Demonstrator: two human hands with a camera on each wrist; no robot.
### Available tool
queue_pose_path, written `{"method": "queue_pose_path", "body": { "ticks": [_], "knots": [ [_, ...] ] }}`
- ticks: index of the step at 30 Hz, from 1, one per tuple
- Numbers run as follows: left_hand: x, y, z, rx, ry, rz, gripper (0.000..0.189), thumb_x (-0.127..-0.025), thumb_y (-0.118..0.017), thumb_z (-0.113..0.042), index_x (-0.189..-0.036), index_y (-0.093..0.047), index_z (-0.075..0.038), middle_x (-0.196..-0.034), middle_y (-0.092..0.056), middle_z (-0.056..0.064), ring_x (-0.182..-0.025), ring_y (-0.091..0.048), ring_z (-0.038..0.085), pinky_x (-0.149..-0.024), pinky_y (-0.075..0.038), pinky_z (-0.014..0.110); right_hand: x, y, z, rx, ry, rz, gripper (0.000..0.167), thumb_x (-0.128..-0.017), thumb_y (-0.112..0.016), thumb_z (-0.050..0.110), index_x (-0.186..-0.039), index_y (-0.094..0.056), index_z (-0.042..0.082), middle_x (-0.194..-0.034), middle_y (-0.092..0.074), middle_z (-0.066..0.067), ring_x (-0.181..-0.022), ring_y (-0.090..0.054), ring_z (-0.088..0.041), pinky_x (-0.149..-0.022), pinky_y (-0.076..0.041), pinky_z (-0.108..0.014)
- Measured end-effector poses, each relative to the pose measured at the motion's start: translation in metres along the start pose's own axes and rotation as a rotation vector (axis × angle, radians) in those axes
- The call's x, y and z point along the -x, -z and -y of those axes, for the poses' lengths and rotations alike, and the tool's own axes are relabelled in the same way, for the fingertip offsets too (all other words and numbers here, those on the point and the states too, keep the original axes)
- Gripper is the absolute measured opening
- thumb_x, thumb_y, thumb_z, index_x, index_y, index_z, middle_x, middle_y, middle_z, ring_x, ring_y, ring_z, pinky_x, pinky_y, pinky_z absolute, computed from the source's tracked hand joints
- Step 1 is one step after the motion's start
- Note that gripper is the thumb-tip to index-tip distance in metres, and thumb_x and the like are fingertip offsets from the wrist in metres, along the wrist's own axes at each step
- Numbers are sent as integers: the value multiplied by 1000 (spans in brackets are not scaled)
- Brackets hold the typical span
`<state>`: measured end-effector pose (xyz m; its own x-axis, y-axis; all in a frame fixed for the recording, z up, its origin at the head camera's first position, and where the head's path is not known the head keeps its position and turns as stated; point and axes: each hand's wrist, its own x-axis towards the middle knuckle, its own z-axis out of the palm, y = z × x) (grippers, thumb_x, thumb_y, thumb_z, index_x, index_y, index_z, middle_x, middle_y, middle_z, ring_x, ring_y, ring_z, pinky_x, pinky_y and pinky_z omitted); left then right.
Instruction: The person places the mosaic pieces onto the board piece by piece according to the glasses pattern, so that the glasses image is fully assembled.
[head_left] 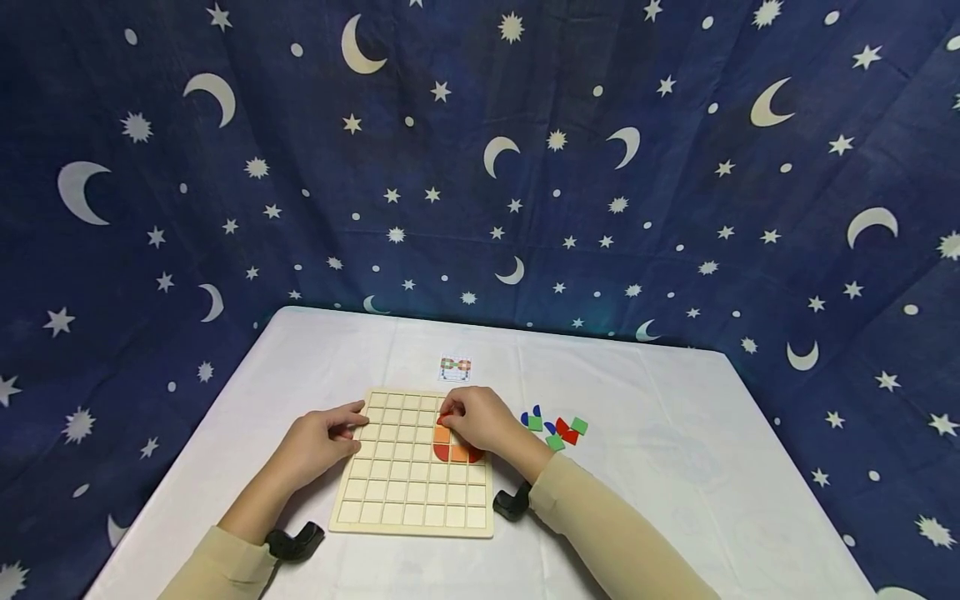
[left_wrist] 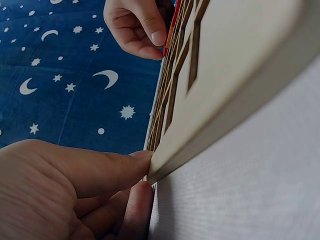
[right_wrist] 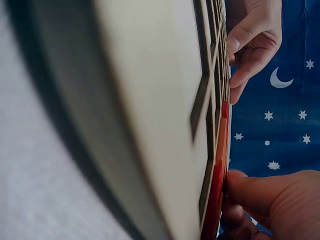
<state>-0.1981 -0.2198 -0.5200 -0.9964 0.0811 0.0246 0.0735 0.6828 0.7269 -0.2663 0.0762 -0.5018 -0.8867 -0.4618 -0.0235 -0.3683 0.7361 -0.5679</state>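
A pale wooden grid board [head_left: 397, 492] lies on the table between both hands. My left hand [head_left: 315, 447] touches the board's left edge with relaxed fingers; its thumb [left_wrist: 112, 170] meets that edge in the left wrist view. Over the upper right cells, my right hand [head_left: 476, 418] pinches a small red piece [head_left: 442, 420], mostly covered by its fingers. Below it on the grid are an orange square [head_left: 442, 435], a red rounded-corner piece [head_left: 441, 452], another orange square [head_left: 460, 453] and a second red rounded piece [head_left: 476, 456], partly behind the right hand.
Right of the board lie several loose pieces: green squares [head_left: 580, 426], blue rounded pieces [head_left: 551, 427] and red pieces [head_left: 571, 437]. A small printed pattern card [head_left: 455, 369] lies beyond the board. White cloth [head_left: 637, 500] covers the table; a starry curtain [head_left: 420, 208] hangs behind.
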Motion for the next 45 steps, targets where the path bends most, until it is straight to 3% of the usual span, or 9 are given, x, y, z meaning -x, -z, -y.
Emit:
{"method": "queue_pose_path", "body": {
  "ticks": [9,17,22,28,34,42,45],
  "knots": [
    [-1,0,0,5,4,7,37,-87,-79,-5,-124,-80,-11,-156,-63,8,-88,-61,13,-77,-47,24,2,2,0,-86,-47,-6,12,-96,-80,9,-106,-80,15,-77,-61,6,-74,-56,-10,-63,-47,-24],
    [0,0,0,4,11,7,37,-87,-80,-6,-124,-80,-11,-157,-63,7,-88,-60,13,-77,-47,25,0,0,-2,-104,-52,-11,8,-95,-82,15,-100,-80,20,-69,-61,5,-63,-56,-10,-57,-45,-26],
    [0,-1,0,7,15,3,37,-87,-80,-6,-123,-80,-11,-156,-63,7,-87,-60,13,-76,-47,25,0,0,-3,-128,-81,-3,5,-93,-84,18,-94,-82,22,-68,-62,5,-66,-56,-12,-56,-45,-27],
    [0,-2,1,20,16,8,36,-87,-80,-5,-123,-80,-11,-157,-63,7,-88,-61,13,-77,-47,24,5,5,-3,-112,-70,23,9,-96,-80,13,-99,-83,21,-76,-63,4,-75,-57,-13,-63,-47,-27],
    [0,-2,1,18,8,5,36,-87,-80,-5,-123,-81,-12,-156,-63,7,-87,-61,13,-76,-47,24,20,14,-7,-98,-58,-4,11,-96,-79,14,-104,-82,22,-87,-66,6,-86,-59,-15,-76,-50,-29],
    [0,-1,0,12,7,8,36,-87,-80,-6,-123,-81,-12,-156,-64,7,-88,-61,12,-77,-48,25,51,34,-25,-108,-103,-65,10,-96,-78,10,-103,-80,16,-86,-65,3,-72,-60,-16,-60,-53,-28],
    [0,-1,0,14,6,5,36,-87,-80,-5,-123,-81,-11,-156,-64,7,-88,-61,12,-77,-48,25,64,41,-37,-87,-151,-96,10,-96,-78,9,-102,-79,17,-84,-64,3,-73,-59,-16,-64,-53,-27]
  ]
}}
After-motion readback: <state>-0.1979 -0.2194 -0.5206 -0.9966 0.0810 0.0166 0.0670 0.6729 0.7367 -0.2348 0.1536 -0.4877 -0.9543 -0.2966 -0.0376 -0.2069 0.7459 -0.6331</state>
